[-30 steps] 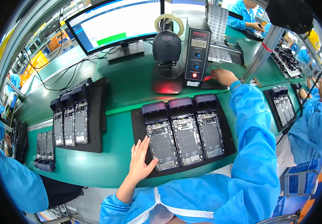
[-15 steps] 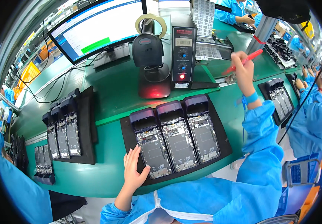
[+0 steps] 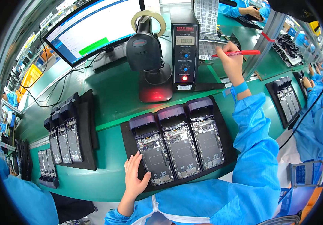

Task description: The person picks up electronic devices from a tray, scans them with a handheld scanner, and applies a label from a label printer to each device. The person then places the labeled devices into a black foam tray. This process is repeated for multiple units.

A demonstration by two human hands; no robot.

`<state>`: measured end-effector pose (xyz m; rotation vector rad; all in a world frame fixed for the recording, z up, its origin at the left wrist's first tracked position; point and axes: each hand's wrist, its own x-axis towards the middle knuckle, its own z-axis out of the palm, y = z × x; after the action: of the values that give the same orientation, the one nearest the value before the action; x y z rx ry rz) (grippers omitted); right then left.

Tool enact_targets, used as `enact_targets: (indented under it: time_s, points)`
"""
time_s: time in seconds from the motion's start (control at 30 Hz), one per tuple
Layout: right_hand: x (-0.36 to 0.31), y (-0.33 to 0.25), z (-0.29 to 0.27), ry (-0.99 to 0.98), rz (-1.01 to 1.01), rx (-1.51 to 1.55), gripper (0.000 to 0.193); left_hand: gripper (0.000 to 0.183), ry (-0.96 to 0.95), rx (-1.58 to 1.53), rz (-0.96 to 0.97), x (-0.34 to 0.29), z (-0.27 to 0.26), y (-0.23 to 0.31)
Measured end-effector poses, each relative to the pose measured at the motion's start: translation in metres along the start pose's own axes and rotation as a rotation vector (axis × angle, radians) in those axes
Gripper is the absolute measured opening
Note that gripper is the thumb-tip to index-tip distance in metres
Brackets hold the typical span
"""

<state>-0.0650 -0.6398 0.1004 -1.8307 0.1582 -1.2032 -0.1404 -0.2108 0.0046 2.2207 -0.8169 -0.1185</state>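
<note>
Bench (image 3: 109, 144), green; three opened phones (image 3: 181, 152) laid side by side on a black mat (image 3: 127, 137) in front of the wearer. Boards and dark batteries exposed; a purple-black cap (image 3: 172, 115) is fitted at the far end of each.

Left hand (image 3: 133, 178): opened, fingers extended and thumb held apart, nothing gripped. Fingers and thumb are placed along the left edge of the leftmost phone; how firmly it is pressed cannot be told.

Right hand (image 3: 230, 62): raised beyond the mat, fingers closed round a red pen (image 3: 245, 52). Pen held nearly level, one end pointed left, the other right. The fingertips are held close by the printed labels (image 3: 206, 50); whether any label is touched cannot be made out. A blue band (image 3: 239, 89) is worn on the right wrist.

Left of the labels, a black control box (image 3: 178, 56) is stood, its red lamp lit. Next to it, a dark scanner (image 3: 143, 52) is mounted on a stand, red light cast on the base; a tape roll (image 3: 161, 25) is hung behind. Further left, a monitor (image 3: 94, 30) is set, a green bar displayed. More phones are laid out at either side.
</note>
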Motion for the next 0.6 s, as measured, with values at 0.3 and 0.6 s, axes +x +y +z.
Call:
enact_targets:
  time_s: [0.3, 0.6]
  points:
    - [0.0002, 0.0012, 0.0017, -0.029, -0.039, -0.095, 0.027, 0.06, -0.018, 0.004, -0.009, 0.0025, 0.0005, 0.0016]
    - [-0.0038, -0.002, -0.0044, -0.087, -0.091, -0.085, 0.027, 0.059, 0.006, -0.006, 0.008, 0.0016, 0.0003, 0.0008]
